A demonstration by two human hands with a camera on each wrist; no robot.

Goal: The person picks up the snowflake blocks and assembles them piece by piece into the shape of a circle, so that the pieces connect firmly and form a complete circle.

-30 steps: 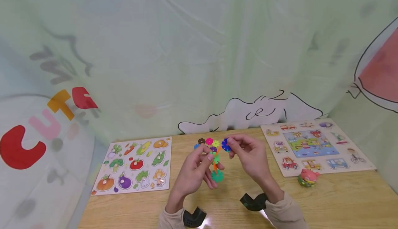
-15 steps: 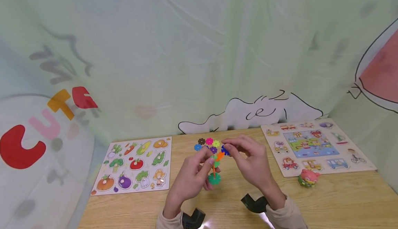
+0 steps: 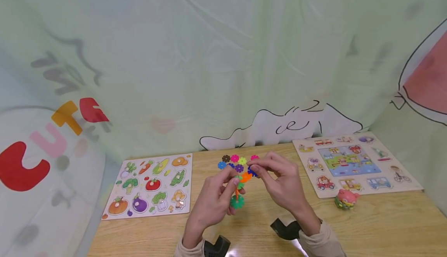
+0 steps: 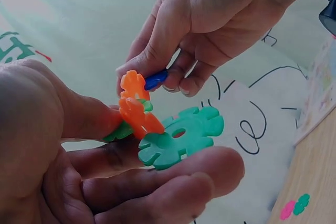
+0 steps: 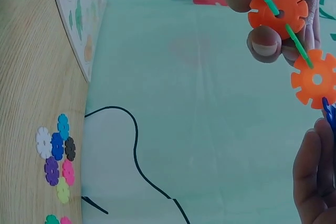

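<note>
My left hand (image 3: 212, 198) pinches a linked chain of notched plastic flower discs between thumb and fingers. In the left wrist view the chain shows a teal disc (image 4: 181, 136), orange discs (image 4: 133, 84) and a bit of green. A blue flower disc (image 4: 156, 80) is pinched in my right hand (image 3: 282, 181) by thumb and forefinger. The right wrist view has its edge touching the lower rim of the end orange disc (image 5: 301, 85); whether their slots interlock I cannot tell. Fingers hide part of the green disc and most of the blue one.
Loose flower discs, several colours, lie behind the hands on the wooden table (image 3: 139, 237), among them a purple one (image 3: 239, 168). A vegetable puzzle board (image 3: 158, 208) is at left, a vehicle puzzle board (image 3: 310, 183) at right. Near the latter sits a pink toy figure (image 3: 347, 199).
The blue disc has come down beside the chain's orange end disc. The chain has turned and shifted slightly left and down in my left hand; a pink disc behind is uncovered.
</note>
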